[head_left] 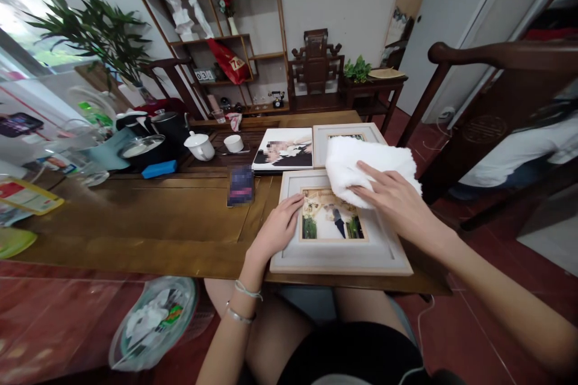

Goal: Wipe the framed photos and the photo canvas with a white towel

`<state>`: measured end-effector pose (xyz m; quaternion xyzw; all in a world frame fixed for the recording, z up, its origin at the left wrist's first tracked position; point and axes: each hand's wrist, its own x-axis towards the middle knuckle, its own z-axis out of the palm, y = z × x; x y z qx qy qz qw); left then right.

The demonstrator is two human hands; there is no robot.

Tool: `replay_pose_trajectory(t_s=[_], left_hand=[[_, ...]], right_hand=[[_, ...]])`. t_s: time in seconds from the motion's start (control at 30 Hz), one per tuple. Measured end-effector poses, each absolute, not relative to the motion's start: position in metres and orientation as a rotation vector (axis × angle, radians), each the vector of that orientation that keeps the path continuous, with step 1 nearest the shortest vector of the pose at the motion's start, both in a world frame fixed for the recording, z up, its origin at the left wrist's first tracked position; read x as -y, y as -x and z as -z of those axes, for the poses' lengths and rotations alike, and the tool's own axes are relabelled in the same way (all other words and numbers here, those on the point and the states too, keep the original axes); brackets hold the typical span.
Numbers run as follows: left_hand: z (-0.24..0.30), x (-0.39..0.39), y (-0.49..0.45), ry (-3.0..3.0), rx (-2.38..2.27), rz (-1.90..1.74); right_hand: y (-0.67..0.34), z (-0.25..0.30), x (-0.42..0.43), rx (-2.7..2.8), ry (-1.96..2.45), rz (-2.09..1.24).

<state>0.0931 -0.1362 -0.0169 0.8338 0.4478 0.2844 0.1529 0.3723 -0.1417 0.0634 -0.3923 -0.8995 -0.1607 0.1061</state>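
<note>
A white-framed photo (343,252) lies flat at the near edge of the wooden table (158,216). My left hand (275,230) rests flat on the frame's left side, fingers stretched toward the picture. My right hand (392,198) presses a folded white towel (361,165) onto the frame's upper right part, fingers spread over the cloth. Behind it lie a second white frame (334,133), partly under the towel, and an unframed photo print (284,149).
A phone (241,185) lies left of the frames. Two white cups (200,145), dark pots (144,150) and a blue block (159,169) stand further left. A dark wooden chair (492,108) is on the right, a bagged bin (156,319) under the table's edge.
</note>
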Motion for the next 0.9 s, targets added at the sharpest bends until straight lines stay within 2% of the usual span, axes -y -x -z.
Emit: replay_pose_trajectory(t_s=[0.2, 0.47, 0.6, 0.7, 0.9], left_hand=[[0.019, 0.136, -0.092, -2.39, -1.277, -0.823], [0.015, 0.137, -0.094, -2.387, -1.308, -0.788], [0.013, 0.138, -0.095, -2.388, -1.314, -0.782], [0.015, 0.137, -0.094, -2.389, -1.307, -0.804], [0.02, 0.135, -0.092, -2.409, -1.277, -0.839]], right_hand=[[-0.36, -0.032, 0.127, 2.835, 1.279, 0.375], [-0.345, -0.061, 0.219, 2.928, 1.018, -0.106], [-0.345, -0.056, 0.225, 2.878, 1.0, -0.224], [-0.345, -0.04, 0.199, 2.835, 1.135, -0.098], [-0.358, -0.024, 0.121, 2.602, 1.36, 0.546]])
